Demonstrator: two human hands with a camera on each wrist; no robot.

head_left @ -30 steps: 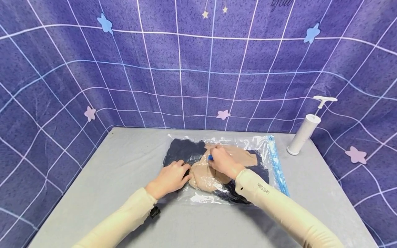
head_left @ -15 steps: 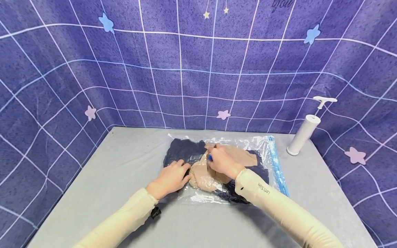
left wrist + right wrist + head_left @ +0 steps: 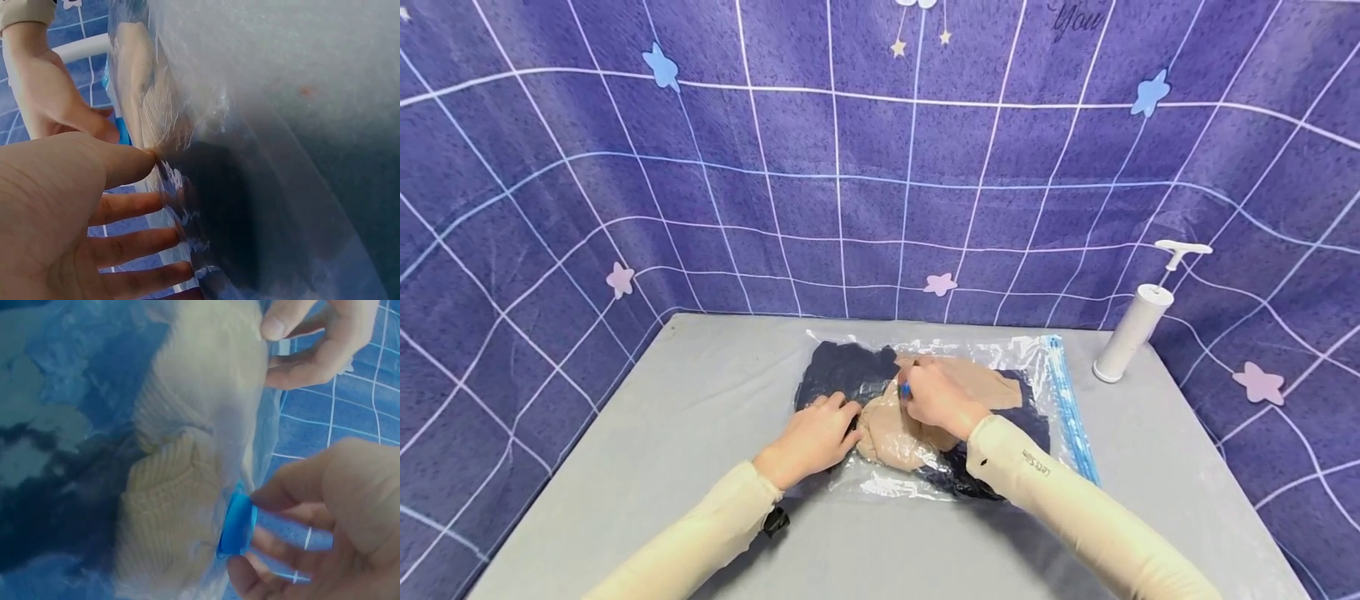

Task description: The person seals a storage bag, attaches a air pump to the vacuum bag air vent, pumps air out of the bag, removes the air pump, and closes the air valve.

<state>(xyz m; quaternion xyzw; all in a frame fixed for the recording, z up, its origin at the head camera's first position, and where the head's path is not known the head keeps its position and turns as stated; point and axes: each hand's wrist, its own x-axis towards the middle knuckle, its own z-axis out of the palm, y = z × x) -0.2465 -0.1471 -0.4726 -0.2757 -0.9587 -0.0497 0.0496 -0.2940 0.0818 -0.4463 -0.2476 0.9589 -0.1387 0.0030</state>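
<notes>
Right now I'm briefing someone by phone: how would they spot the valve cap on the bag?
On the grey table lies a clear plastic vacuum bag of beige and navy clothes. At its middle, the right hand pinches a small round blue plastic cap. It is the only hard blue disc; the other blue is the long zip strip.

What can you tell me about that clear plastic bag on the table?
The plastic bag is clear and crinkled, lying flat on the grey table. It holds dark navy and beige knitted clothes. A blue zip strip runs along its right edge. The right hand pinches a round blue cap on top; the left hand presses beside it.
</notes>
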